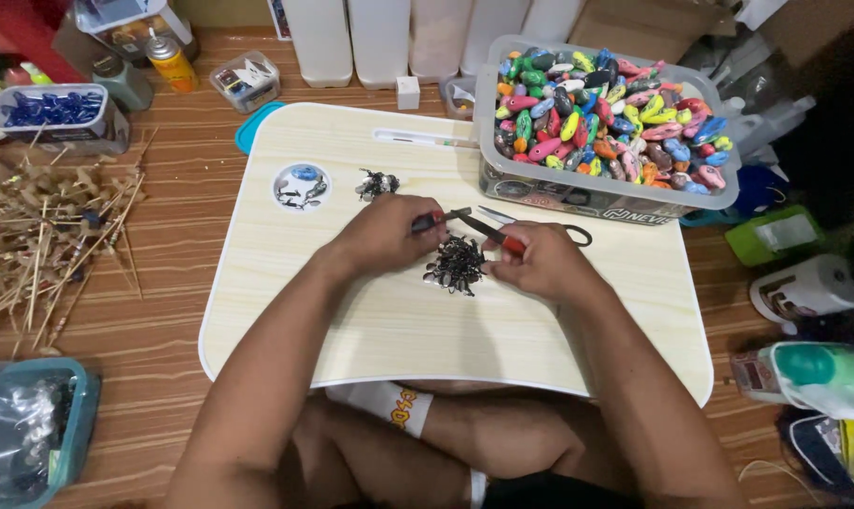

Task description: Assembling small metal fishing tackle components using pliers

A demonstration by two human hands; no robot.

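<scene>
Now both my hands work small pliers just above the dark heap of metal clips on the lap table.

My left hand is clenched around red-handled pliers, tips pointing right; my right hand grasps a second red-handled tool, tips meeting the first. Whatever tiny piece sits between the tips is too small to tell. I judge I'm mid-assembly on one clip, and the next move calls for a steady pinch and a fine twist. The heap of clips lies between my hands, touching my right fingers. A smaller clump sits beyond my left hand, scissors beyond my right, and the tub of coloured lures stands at the table's far right.
</scene>
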